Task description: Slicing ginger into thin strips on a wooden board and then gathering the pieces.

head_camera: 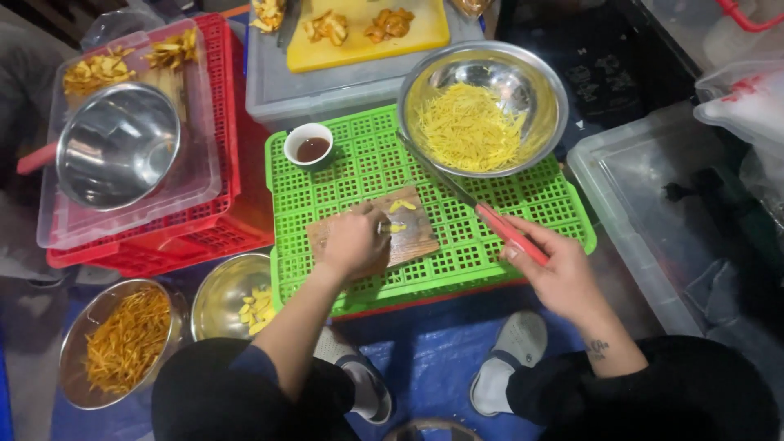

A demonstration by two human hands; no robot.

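Note:
My left hand rests on a small wooden cutting board on top of an upturned green crate, its fingers pinching a yellow slice. A few more yellow slices lie on the board just beyond. My right hand grips a knife by its red handle; the dark blade points up and left, past the board's far corner. A steel bowl of fine yellow shreds sits on the crate behind the blade.
A small white cup of brown liquid stands on the crate. On the floor at left are a bowl of orange shreds and a bowl of yellow slices. A red crate holds an empty steel bowl. A yellow board lies behind.

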